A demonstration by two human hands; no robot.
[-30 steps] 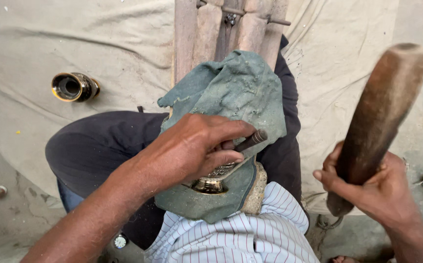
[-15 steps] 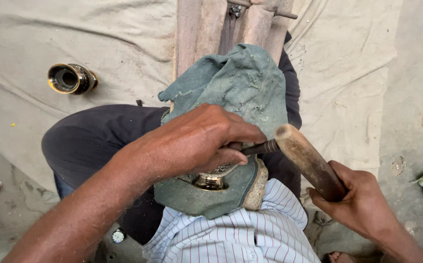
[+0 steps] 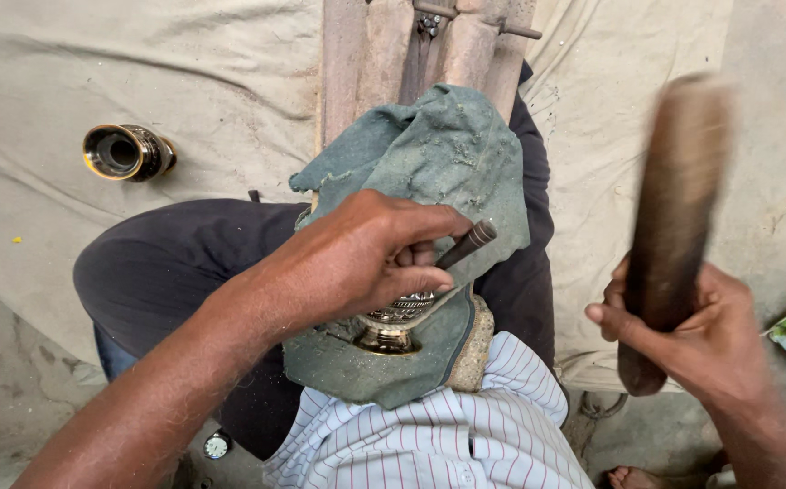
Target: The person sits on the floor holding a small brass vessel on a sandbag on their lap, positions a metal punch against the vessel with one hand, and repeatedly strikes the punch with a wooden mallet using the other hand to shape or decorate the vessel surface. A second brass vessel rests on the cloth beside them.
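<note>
The brass piece (image 3: pixel 402 319) sits in a green cloth (image 3: pixel 429 172) on the lap, against a wooden block (image 3: pixel 384 54). The left hand (image 3: pixel 356 258) presses on it, fingers clamped around a punch (image 3: pixel 467 244) angled onto the piece. The right hand (image 3: pixel 696 330), well apart to the right, grips a wooden mallet (image 3: pixel 674 208) raised upright and blurred. A second brass piece (image 3: pixel 127 152) lies on the floor sheet (image 3: pixel 139 63)

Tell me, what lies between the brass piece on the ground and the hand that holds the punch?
In the head view, bare beige cloth and the person's dark-trousered knee separate the brass piece from the left hand.
</note>
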